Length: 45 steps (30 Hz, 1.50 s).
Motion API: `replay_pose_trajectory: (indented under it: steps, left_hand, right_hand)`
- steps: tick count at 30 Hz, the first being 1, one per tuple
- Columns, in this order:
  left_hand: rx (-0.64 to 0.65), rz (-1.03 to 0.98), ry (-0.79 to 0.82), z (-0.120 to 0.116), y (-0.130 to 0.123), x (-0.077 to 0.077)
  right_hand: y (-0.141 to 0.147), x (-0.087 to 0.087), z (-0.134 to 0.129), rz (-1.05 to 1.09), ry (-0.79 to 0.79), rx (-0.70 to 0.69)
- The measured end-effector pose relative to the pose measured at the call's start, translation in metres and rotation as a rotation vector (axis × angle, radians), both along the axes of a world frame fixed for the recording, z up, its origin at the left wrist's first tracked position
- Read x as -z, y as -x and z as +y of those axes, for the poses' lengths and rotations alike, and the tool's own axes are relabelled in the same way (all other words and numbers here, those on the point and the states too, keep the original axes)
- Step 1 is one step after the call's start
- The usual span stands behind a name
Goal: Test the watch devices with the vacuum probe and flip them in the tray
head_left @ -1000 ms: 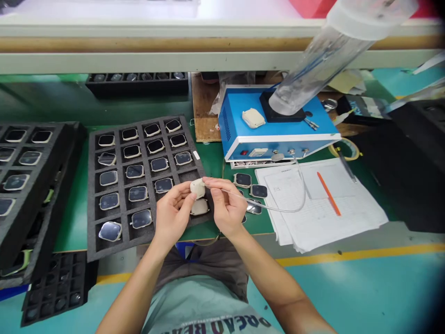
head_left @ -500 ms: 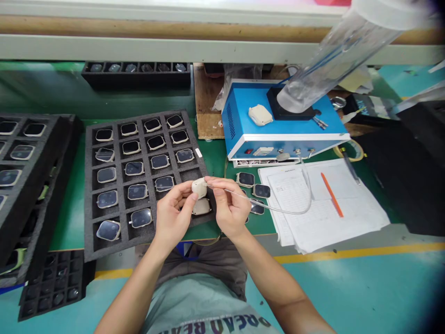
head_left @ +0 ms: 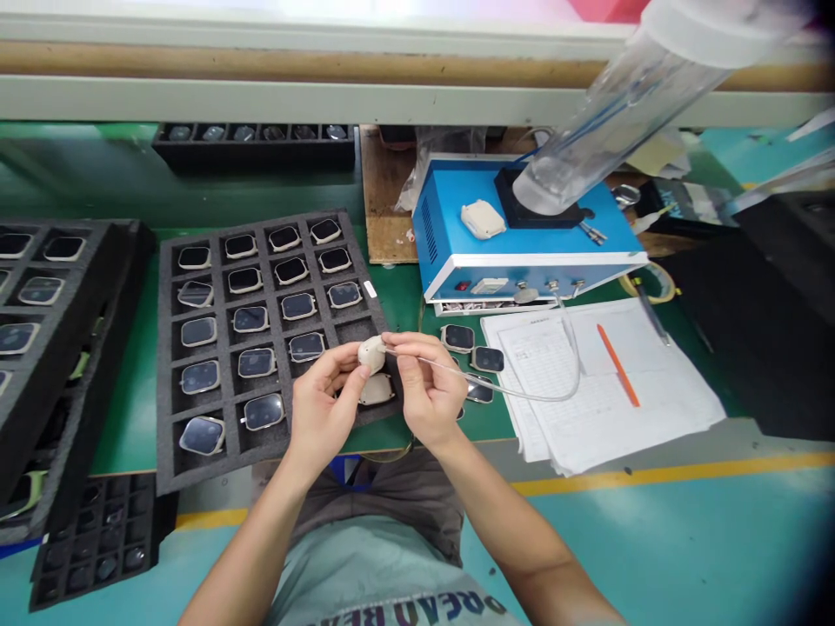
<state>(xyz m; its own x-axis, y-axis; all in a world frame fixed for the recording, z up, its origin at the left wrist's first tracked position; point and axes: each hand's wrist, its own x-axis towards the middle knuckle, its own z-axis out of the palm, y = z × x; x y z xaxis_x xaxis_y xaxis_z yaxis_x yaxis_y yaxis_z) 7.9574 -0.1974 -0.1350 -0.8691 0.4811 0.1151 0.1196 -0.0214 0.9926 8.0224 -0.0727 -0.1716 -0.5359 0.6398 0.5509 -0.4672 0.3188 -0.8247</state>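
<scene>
Between the thumb and fingers of my left hand (head_left: 321, 413) is a beige watch case (head_left: 371, 353), tilted up over the right edge of a grey foam tray (head_left: 170, 474). My right hand (head_left: 434, 400) pinches the end of a thin clear tube (head_left: 544, 398) against the case's right side; its tip is hidden by the fingers. That tube loops back to the front of a blue box (head_left: 450, 204). Just below the held case, another beige watch case (head_left: 377, 390) lies in a tray compartment. Most other compartments contain watches with dark screens facing up.
Several loose watches (head_left: 487, 359) lie right of my right hand. Beyond them are papers (head_left: 626, 435) with an orange pen (head_left: 618, 365). A clear cylinder (head_left: 613, 113) and a beige watch case (head_left: 483, 219) stand on the blue box. Stacked foam trays (head_left: 97, 287) are at the left.
The whole view has shifted slightly. Both hands keep nearly the same pose, with the tube end still against the watch case.
</scene>
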Motion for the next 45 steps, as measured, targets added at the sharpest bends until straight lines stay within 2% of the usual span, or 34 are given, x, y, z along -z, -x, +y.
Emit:
replay_pose_trajectory:
  steps: [17, 24, 45]
  left_hand:
    - [-0.033, 0.008, 0.019, 0.000, 0.007, -0.002]
    - [-0.046, 0.005, 0.046, 0.000, 0.008, -0.003]
    - [-0.012, -0.004, 0.057, -0.004, 0.005, -0.002]
  right_hand:
    - [0.009, -0.012, 0.002, 0.017, -0.070, 0.042]
    - [0.011, -0.013, 0.002, 0.041, -0.034, 0.008]
    - [0.008, -0.011, -0.001, -0.005, -0.046, 0.033]
